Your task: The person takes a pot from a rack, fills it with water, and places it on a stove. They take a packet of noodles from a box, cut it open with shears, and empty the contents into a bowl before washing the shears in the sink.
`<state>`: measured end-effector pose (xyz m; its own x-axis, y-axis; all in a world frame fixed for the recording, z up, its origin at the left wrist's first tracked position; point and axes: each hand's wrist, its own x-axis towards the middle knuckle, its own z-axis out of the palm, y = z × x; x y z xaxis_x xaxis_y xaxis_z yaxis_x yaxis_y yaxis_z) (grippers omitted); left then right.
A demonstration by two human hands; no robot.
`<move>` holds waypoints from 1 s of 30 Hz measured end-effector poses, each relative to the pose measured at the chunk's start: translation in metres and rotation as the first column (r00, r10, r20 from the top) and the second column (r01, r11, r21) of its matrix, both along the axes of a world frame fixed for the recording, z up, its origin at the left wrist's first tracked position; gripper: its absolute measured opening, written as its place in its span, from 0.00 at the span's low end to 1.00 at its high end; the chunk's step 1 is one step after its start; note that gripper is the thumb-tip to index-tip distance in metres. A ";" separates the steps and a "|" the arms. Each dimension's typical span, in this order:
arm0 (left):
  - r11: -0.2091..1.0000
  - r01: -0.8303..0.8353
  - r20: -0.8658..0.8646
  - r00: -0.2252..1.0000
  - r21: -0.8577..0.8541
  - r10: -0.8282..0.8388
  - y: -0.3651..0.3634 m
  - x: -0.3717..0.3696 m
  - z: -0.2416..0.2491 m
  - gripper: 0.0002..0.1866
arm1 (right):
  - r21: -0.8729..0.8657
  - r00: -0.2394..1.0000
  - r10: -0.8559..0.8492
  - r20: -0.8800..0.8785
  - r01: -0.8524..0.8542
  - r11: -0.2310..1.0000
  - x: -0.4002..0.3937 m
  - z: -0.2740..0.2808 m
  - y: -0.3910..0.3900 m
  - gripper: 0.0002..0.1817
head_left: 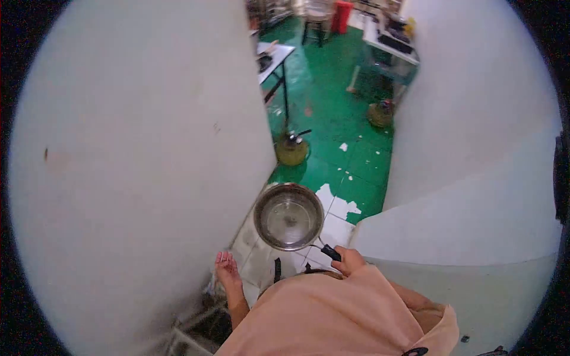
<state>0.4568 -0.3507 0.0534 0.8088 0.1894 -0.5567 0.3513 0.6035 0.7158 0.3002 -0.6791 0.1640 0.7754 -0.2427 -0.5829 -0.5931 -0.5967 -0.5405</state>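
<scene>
A small saucepan [289, 216] is held out in front of the body, over the white tiles [261, 261] of a narrow passage between two pale walls. Its long axis is set on a diagonal: the dark handle is directed back and to the right, toward the right hand [349, 260], while the round bowl is carried forward and to the left. The mouth is turned upward, so the inside is seen from above. The bowl is of shiny, smooth metal, circular, with a thin bright rim and a reflective base; the handle is slim and black.

The right hand is clenched around the end of the handle. The left hand [226, 266] is held low beside the left wall [136, 178], apart from the pan, fingers loosely curled, nothing seen in it.

Farther ahead, a green painted floor [332, 113] with chipped patches is seen, and a yellowish gas cylinder [291, 149] is stood on it.
</scene>
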 end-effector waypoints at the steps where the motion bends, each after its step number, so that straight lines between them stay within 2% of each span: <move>1: 0.999 0.046 0.010 0.999 -0.005 -0.046 -0.018 0.025 -0.004 0.33 | 0.008 0.992 -0.103 0.071 0.102 0.995 0.002 -0.005 -0.011 0.16; 2: 0.997 0.081 -0.010 0.997 -0.017 -0.081 -0.035 0.050 -0.011 0.31 | 0.015 0.969 -0.199 0.145 0.199 0.980 0.006 -0.010 -0.021 0.15; 4: 0.989 0.147 0.003 0.989 -0.036 -0.147 -0.073 0.096 -0.011 0.28 | 0.061 0.938 -0.311 0.153 0.305 0.950 0.009 -0.018 -0.043 0.15; 6: 0.968 0.250 0.036 0.968 -0.028 -0.249 -0.111 0.142 -0.011 0.24 | -0.047 0.874 -0.428 0.230 0.449 0.892 0.018 -0.041 -0.063 0.15; 7: 0.960 0.280 0.041 0.959 -0.023 -0.279 -0.131 0.167 -0.010 0.24 | -0.046 0.830 -0.483 0.281 0.514 0.856 0.026 -0.046 -0.072 0.15; 11: 0.889 0.455 0.034 0.891 -0.049 -0.454 -0.245 0.275 0.008 0.20 | -0.080 0.700 -0.648 0.300 0.696 0.714 0.071 -0.049 -0.122 0.13; 13: 0.863 0.501 -0.007 0.865 -0.067 -0.502 -0.300 0.300 0.017 0.19 | -0.100 0.639 -0.705 0.307 0.758 0.644 0.092 -0.052 -0.146 0.13; 14: 0.815 0.576 0.039 0.817 -0.062 -0.575 -0.333 0.315 0.025 0.18 | -0.099 0.590 -0.751 0.296 0.801 0.591 0.103 -0.053 -0.159 0.12; 15: 0.761 0.647 0.093 0.761 -0.049 -0.641 -0.365 0.332 0.031 0.17 | -0.123 0.580 -0.724 0.373 0.805 0.581 0.116 -0.052 -0.177 0.12; 16: 0.749 0.661 0.093 0.749 -0.046 -0.656 -0.399 0.347 0.036 0.17 | -0.120 0.565 -0.736 0.372 0.816 0.566 0.128 -0.051 -0.195 0.12; 18: 0.619 0.783 0.197 0.617 -0.055 -0.762 -0.460 0.373 0.037 0.17 | -0.099 0.519 -0.749 0.413 0.843 0.530 0.154 -0.053 -0.229 0.12; 21: 0.567 0.813 0.168 0.583 -0.134 -0.795 -0.549 0.405 0.035 0.16 | -0.115 0.491 -0.766 0.415 0.863 0.492 0.194 -0.058 -0.290 0.13; 24: 0.526 0.847 0.160 0.531 -0.077 -0.832 -0.621 0.440 0.003 0.16 | -0.201 0.523 -0.761 0.384 0.852 0.484 0.229 -0.076 -0.354 0.13; 27: 0.553 0.826 0.134 0.563 -0.109 -0.816 -0.687 0.467 -0.021 0.18 | -0.152 0.513 -0.794 0.326 0.857 0.492 0.264 -0.074 -0.431 0.13; 29: 0.602 0.790 -0.036 0.603 -0.114 -0.797 -0.730 0.491 -0.025 0.19 | -0.173 0.639 -0.724 0.260 0.769 0.616 0.289 -0.082 -0.489 0.18; 30: 0.612 0.783 -0.043 0.611 -0.108 -0.790 -0.751 0.505 -0.020 0.19 | -0.168 0.647 -0.719 0.254 0.762 0.626 0.307 -0.076 -0.517 0.18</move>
<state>0.9619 -1.1021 0.0330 0.5807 -0.5414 -0.6080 0.7676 0.1153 0.6305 0.6077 -1.1966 0.0883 0.3385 -0.8857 -0.3178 -0.8177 -0.1097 -0.5651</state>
